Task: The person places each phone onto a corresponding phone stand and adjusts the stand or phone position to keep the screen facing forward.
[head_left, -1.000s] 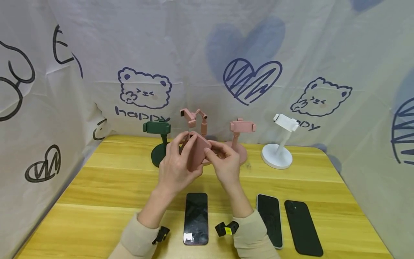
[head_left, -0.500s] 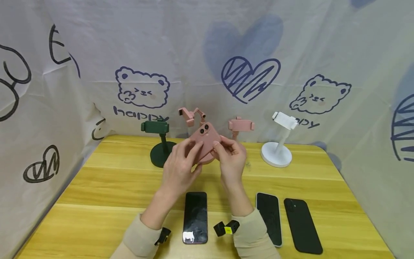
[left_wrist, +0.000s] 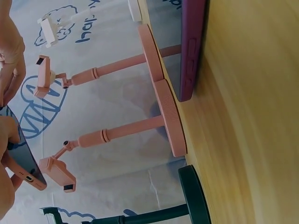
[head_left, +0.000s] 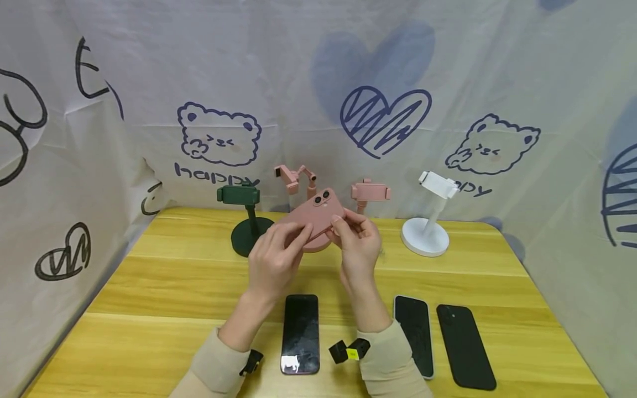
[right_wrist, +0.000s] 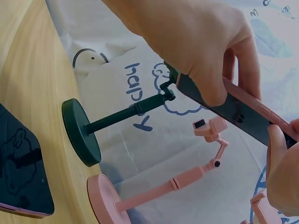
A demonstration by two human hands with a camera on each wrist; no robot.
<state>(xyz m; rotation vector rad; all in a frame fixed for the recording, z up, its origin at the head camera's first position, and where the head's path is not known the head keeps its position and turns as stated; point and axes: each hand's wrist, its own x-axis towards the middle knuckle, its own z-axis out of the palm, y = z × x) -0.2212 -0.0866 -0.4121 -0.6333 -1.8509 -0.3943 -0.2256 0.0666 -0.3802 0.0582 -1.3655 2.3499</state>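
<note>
A pink phone (head_left: 318,213) is held up above the table between both hands, tilted, its two-lens back toward the head camera. My left hand (head_left: 273,257) grips its lower left end, thumb and fingers on opposite faces. At its right edge, my right hand (head_left: 359,246) pinches it. In the right wrist view the phone's dark screen (right_wrist: 243,116) and pink side edge show. A pink phone stand (head_left: 287,178) with its clamp turned aside stands just behind, its pole and base partly hidden by the phone. Another pink stand (head_left: 370,192) is to its right, partly behind my right hand.
A green phone stand (head_left: 239,195) stands at the back left and a white one (head_left: 425,237) at the back right. One dark-screened phone (head_left: 301,334) lies between the forearms. A white-edged phone (head_left: 414,334) and a black phone (head_left: 466,347) lie at the right. A printed cloth hangs behind.
The pink phone has turned from nearly edge-on to show its back and cameras, then tilted further to the right. Both hands shifted their fingers with it; the stands and lying phones stayed put.
</note>
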